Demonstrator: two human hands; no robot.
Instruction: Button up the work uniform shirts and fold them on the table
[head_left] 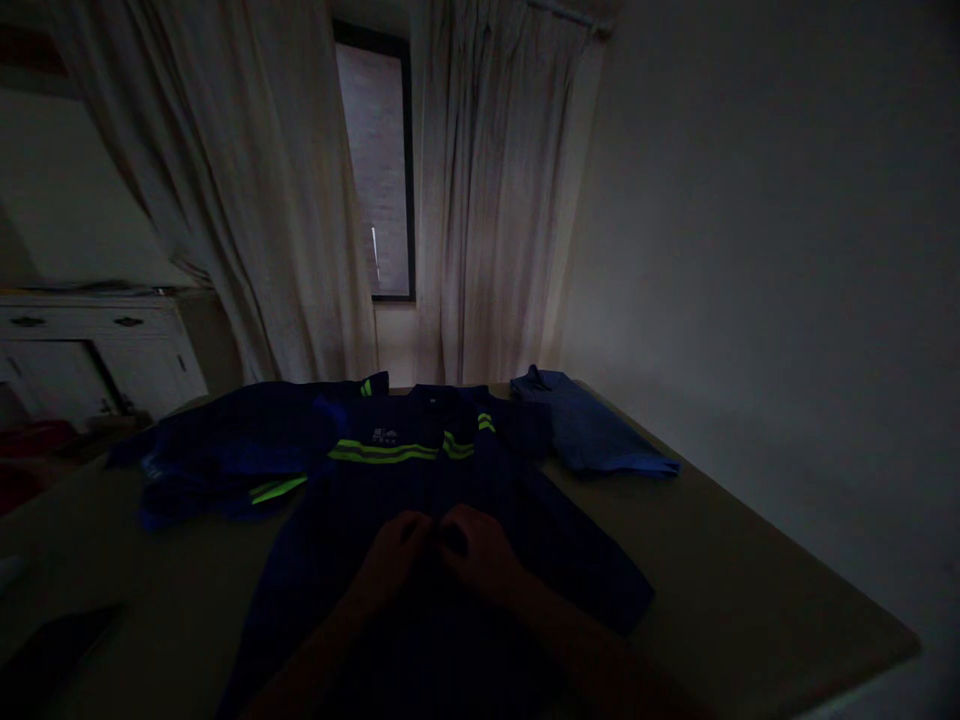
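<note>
A dark blue work jacket with yellow-green reflective stripes and a small chest logo lies spread on the table, collar pointing away from me. Over the middle of its front, my left hand and my right hand meet side by side. Fingers of both hands are curled in and closed on the jacket's front edge. In the dim light I cannot make out a button or zip between them.
Another dark blue garment with reflective stripes lies crumpled at left. A folded lighter blue shirt rests at the back right of the table. A dark flat object is at the near left. Beyond stand a white cabinet and curtains; a wall runs along the right.
</note>
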